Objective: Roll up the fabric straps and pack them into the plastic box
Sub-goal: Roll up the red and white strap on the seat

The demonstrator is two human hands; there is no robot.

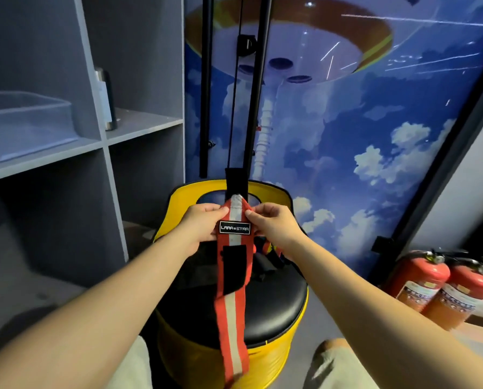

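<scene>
- Fabric strap [232, 301], red with 1 pale stripe down its middle, hangs in front of a yellow stool [276, 357] with a black padded seat.
- Left hand [199, 228] and right hand [274, 224] both pinch the strap's top end, 1 on each edge, beside a small black label.
- It looks soft, light and limp, a woven band with a dark patch, probably hook-and-loop; I judge it will roll easily from the held end, if kept tight.
- Plastic box [24, 122], clear and rectangular, stands on a grey shelf [94, 147] to the left, well apart from the hands.
</scene>
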